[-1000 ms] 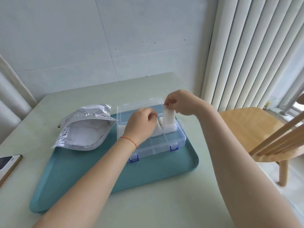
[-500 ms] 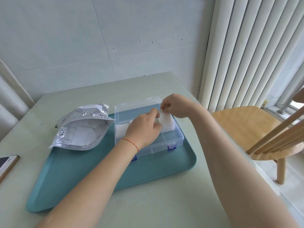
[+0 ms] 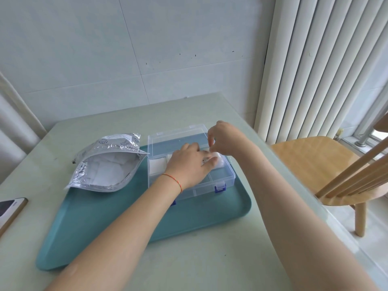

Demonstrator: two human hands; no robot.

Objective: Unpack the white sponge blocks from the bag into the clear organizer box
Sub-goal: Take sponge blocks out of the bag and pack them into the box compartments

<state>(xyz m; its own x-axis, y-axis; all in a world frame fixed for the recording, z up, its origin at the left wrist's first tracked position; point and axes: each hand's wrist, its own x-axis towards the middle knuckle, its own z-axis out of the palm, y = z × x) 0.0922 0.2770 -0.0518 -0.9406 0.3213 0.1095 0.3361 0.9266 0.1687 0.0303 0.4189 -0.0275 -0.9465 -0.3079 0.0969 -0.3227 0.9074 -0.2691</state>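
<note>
Landmark: the clear organizer box, a see-through hard plastic case with thin dividers, blue latches on its near wall and its lid tipped back; every place below is given from it.

Left hand: reaches over the box's middle, fingers stretched fairly straight, their tips pressing down on a white sponge block in a far right compartment. My guess is it is seating the block flat so it fits between the dividers.

Right hand: hovers just above the box's far right corner, fingers curled with tips drawn together. Whether they pinch a corner of that sponge or nothing at all, I cannot tell.

Second sponge block: lies flat in the box's left compartment, a matte square with soft edges.

Bag: lies just left of the box, touching or nearly touching its wall, a crinkled silvery foil pouch with its mouth gaping toward the box. More white blocks show inside, so I judge the unpacking is far from done. Lying open there, it keeps each reach short.

Tray: a smooth teal tray with rounded corners, under both box and bag, keeping the work together.

Table: pale green and glossy, beneath the tray.

Phone: well left of the box, at the table's edge.

Wooden chair: well right of the box, off the table.
</note>
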